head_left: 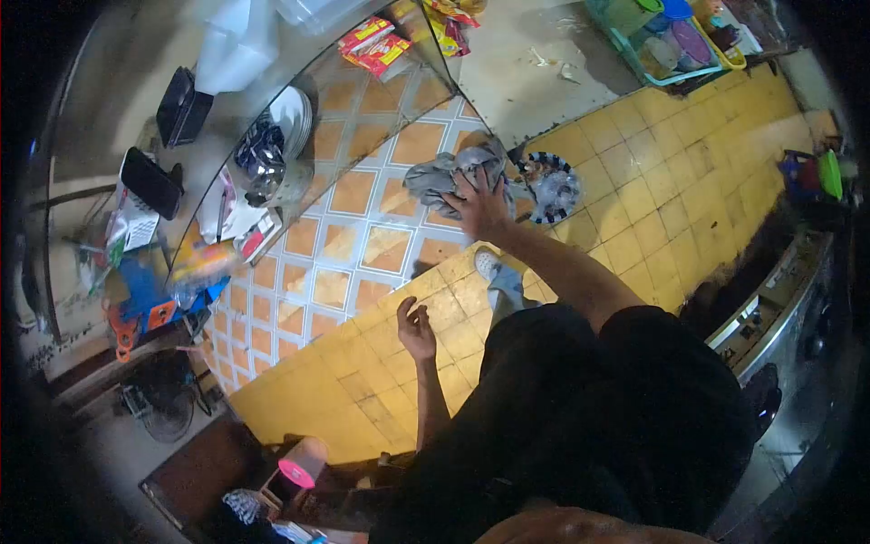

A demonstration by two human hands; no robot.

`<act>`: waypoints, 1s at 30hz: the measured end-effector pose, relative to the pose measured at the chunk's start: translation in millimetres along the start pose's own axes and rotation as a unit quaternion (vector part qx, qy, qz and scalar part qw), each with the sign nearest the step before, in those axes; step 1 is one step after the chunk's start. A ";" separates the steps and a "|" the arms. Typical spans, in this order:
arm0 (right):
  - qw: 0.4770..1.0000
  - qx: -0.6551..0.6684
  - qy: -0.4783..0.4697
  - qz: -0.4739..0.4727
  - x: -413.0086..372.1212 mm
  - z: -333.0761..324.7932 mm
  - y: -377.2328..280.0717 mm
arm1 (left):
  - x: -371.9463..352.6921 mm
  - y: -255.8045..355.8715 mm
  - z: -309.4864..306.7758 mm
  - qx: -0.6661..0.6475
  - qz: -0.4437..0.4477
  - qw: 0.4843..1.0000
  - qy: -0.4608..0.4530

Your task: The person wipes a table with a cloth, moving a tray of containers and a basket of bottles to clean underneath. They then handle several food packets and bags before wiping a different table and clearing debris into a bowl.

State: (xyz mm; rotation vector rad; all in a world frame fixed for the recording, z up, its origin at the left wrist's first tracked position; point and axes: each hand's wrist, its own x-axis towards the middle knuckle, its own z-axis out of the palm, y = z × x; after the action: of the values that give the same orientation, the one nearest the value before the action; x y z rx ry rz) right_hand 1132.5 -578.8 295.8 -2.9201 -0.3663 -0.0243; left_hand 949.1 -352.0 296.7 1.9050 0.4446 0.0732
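Observation:
My right hand (480, 207) reaches forward and presses down on a bunched grey cloth (433, 181), its fingers curved over the folds. The cloth lies on the patterned orange and white tiled surface (390, 247), close to the yellow tiles (625, 177). Just right of the cloth is a round item with a black-and-white striped edge (555, 188). Nearer my body, my left hand (417, 331) hangs over the yellow tiles, fingers loosely bent and apart, with nothing in it. One foot (489, 265) shows between the hands.
Plates (292, 122), a black container (181, 107) and red packets (374, 45) stand beyond the patterned tiles. A basket of containers (666, 45) is at the upper right. A pink-lidded container (302, 462) sits lower left, and a stove-like unit (770, 308) is at the right.

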 end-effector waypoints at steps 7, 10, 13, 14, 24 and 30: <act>0.985 0.103 -0.082 -0.109 -72.0 -5.9 125.1 | -34.9 28.4 54.9 0.002 0.021 1.000 0.022; 0.994 0.010 -0.108 -0.033 -92.7 33.0 213.1 | -62.0 55.8 98.8 0.003 0.026 0.999 0.042; 0.997 0.042 -0.066 0.000 -116.6 11.4 306.5 | -91.5 70.3 149.4 -0.040 -0.006 0.997 0.066; 0.997 0.042 -0.061 -0.008 -126.9 -2.2 325.7 | -98.1 59.9 167.3 -0.044 0.029 0.996 0.070; 0.869 0.241 0.165 0.399 -374.7 -13.2 536.8 | -90.4 173.0 409.1 -0.261 -0.236 0.918 -0.183; 0.726 0.261 0.161 0.616 -527.3 -23.4 550.1 | -31.5 232.7 561.6 -0.474 -0.357 0.721 -0.358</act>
State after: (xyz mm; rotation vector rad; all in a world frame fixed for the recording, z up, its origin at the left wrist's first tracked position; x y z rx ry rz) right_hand 757.0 -1233.9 190.7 -1.9789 1.3741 -0.1844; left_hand 1129.0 -933.4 303.4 0.5479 0.4398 -0.7890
